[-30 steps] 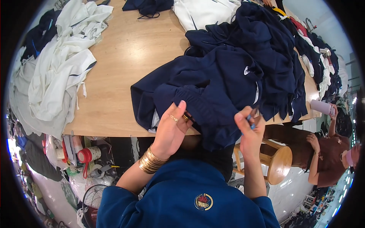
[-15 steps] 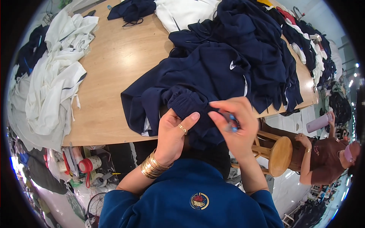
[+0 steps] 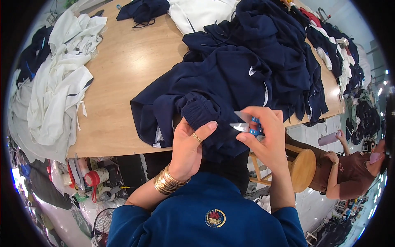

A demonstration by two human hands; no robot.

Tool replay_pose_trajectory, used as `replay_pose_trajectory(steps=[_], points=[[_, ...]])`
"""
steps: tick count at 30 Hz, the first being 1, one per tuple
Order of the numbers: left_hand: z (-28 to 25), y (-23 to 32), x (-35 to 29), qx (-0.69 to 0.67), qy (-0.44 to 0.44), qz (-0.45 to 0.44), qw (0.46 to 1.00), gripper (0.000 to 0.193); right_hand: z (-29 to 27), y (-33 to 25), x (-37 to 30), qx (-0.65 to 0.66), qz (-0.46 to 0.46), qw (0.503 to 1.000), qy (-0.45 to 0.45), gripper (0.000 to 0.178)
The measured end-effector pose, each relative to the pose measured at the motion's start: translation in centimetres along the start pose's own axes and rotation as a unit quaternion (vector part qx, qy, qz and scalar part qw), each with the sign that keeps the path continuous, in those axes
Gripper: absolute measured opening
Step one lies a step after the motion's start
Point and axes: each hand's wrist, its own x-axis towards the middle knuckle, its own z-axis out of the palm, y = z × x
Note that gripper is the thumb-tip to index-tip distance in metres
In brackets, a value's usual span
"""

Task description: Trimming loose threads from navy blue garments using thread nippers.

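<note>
My left hand pinches the gathered cuff of a navy garment, my thumb lying along its near side and my fingers mostly hidden behind the fabric. In my right hand I grip a small pair of blue-handled snips, fingers curled around the handles; their two blades stand apart, pointing toward the cuff without touching it. The garment lies on the wooden table, its cuff near the front edge, beside a heap of navy clothing. White garments cover the table's left side, and a wooden stool stands to my right.
</note>
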Motion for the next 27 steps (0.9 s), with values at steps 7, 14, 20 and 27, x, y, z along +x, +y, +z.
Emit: replay_pose_trajectory(steps=[7, 14, 20, 27], points=[[-0.24, 0.11, -0.13, 0.000, -0.013, -0.019, 1.000, 0.029, 0.25, 0.45, -0.47, -0.171, -0.100, 0.980, 0.026, 0.030], [-0.35, 0.24, -0.15, 0.002, -0.014, -0.027, 1.000, 0.030, 0.15, 0.06, -0.31, -0.149, -0.093, 0.985, 0.005, 0.028], [-0.43, 0.29, -0.17, -0.006, -0.023, -0.030, 0.999, 0.029, 0.03, 0.12, 0.02, -0.178, -0.115, 0.977, 0.029, 0.029], [-0.51, 0.23, -0.18, -0.001, -0.027, -0.029, 0.999, 0.029, 0.23, -0.11, 0.11, -0.186, -0.117, 0.975, 0.021, 0.029]])
